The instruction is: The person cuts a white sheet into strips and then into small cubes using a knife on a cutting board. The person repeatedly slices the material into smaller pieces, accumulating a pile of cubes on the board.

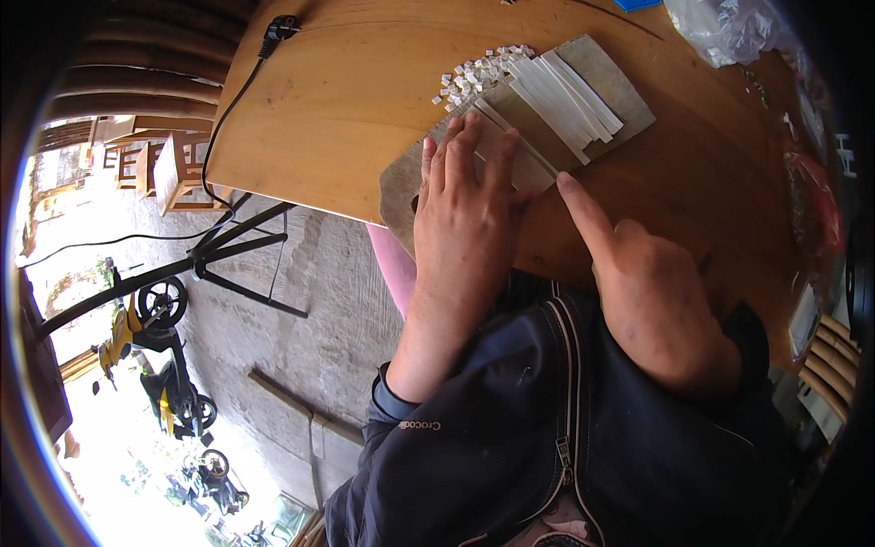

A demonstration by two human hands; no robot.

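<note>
A worn grey-beige board lies on the wooden table, bearing a row of thin white strips and a pile of several small white pieces along its upper left. My left hand rests open on the lower part, fingers lying over a pale strip. My right hand is just right of it, index finger extended to the board's lower edge at that strip's end; its other fingers are curled, and what they hold, if anything, is hidden.
The wooden table carries a black cable with plug, a clear plastic bag, a blue object and a red packet. Black metal legs, wooden chairs and parked motorbikes stand at left.
</note>
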